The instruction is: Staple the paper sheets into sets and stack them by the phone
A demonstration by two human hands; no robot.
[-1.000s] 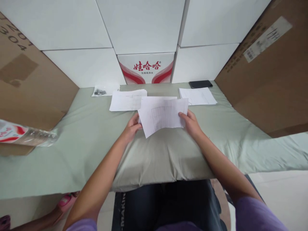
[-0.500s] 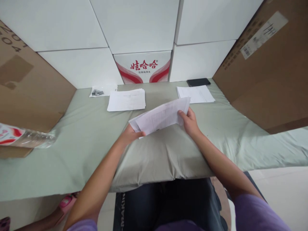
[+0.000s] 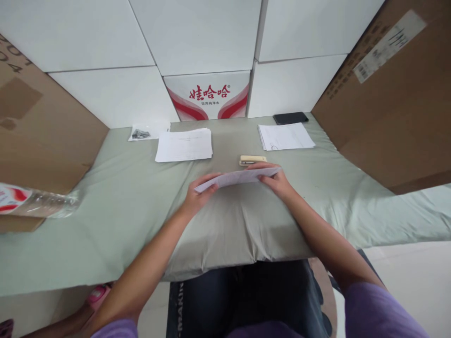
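Observation:
Sheets of paper (image 3: 237, 178) stand nearly edge-on to me above the table, held at both ends. My left hand (image 3: 201, 191) is closed on their left end, thumb on the near side. On the right end, my right hand (image 3: 274, 179) grips them with its thumb in front and fingers behind. Just beyond the sheets lies a cream stapler (image 3: 252, 160), close to my right fingers. Farther back are a left stack of papers (image 3: 183, 145) and a right stack of papers (image 3: 287, 136).
A clear bag with small dark pieces (image 3: 141, 134) lies back left, a black phone (image 3: 291, 118) back right. White boxes (image 3: 207, 96) wall the rear; brown cartons (image 3: 394, 103) flank the green-covered table (image 3: 116, 220). A plastic bottle (image 3: 42, 202) juts in left. Another person's foot shows below.
The sheets have gone from slanted and facing me to level and almost edge-on, with my left hand slightly higher. The stapler behind them has come into view.

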